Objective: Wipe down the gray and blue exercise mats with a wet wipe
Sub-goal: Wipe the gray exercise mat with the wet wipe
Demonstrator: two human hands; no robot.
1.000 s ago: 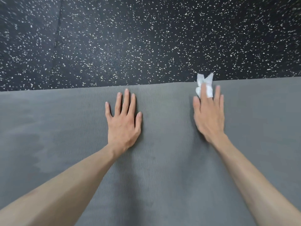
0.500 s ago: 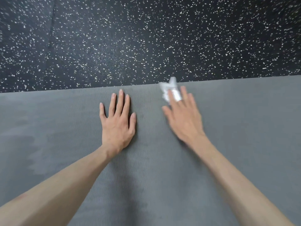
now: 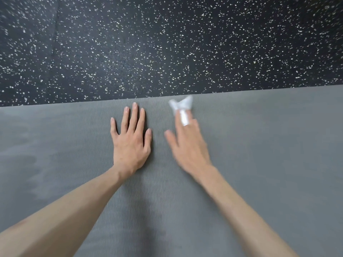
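The gray exercise mat [image 3: 259, 164] fills the lower half of the view, and its far edge runs across the middle. My left hand [image 3: 130, 143] lies flat on the mat with its fingers straight and spread. Just to its right, my right hand [image 3: 187, 145] presses a crumpled white wet wipe [image 3: 181, 104] onto the mat near the far edge. Its fingers are straight and blurred by motion. A strip of the wipe shows between two of those fingers. No blue mat is in view.
Black rubber flooring with white speckles [image 3: 167, 49] lies beyond the mat's far edge. Darker damp patches [image 3: 24, 164] mark the mat on the left.
My right hand has slid the wipe leftward along the mat's far edge, closing in on my left hand. The left hand has stayed flat in place.
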